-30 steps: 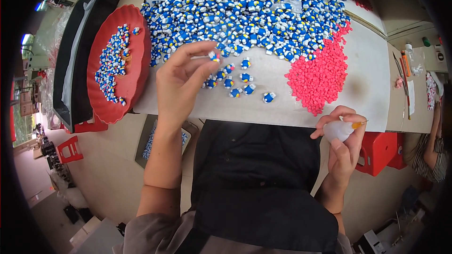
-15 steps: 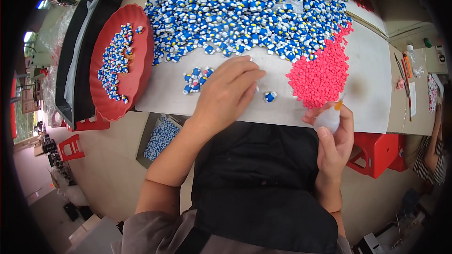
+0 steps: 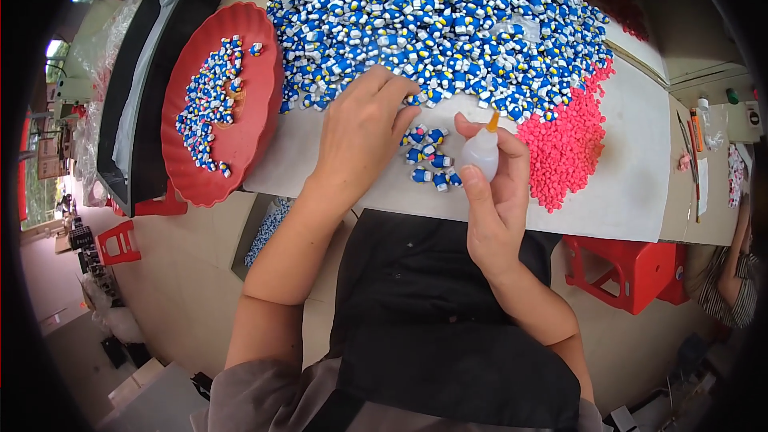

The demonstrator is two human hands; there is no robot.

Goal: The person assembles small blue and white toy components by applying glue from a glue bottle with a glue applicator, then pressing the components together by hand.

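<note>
At the near edge of a big heap of blue-and-white toy figures (image 3: 432,24), my left hand (image 3: 360,124) has its fingers bent inward. Whatever its fingertips hold is hidden. A small group of the figures (image 3: 436,160) lies on the white sheet between my hands; a couple show a pink spot. My right hand (image 3: 500,200) grips a white squeeze bottle (image 3: 482,154) with its orange nozzle pointing up, beside that group. Right of the bottle lies a pile of small pink pieces (image 3: 564,152), touching the heap.
To the left, a red scalloped dish (image 3: 260,124) holds more figures, next to a black tray (image 3: 120,128). Brushes (image 3: 694,160) lie at the right on the table. Below stand a red stool (image 3: 624,272) and a box of figures (image 3: 268,232). Another person's arm (image 3: 732,260) shows far right.
My left hand has moved left and away to the heap's edge. My right hand has carried the bottle left from the pink pile. The small group of figures now lies right of my left hand.
</note>
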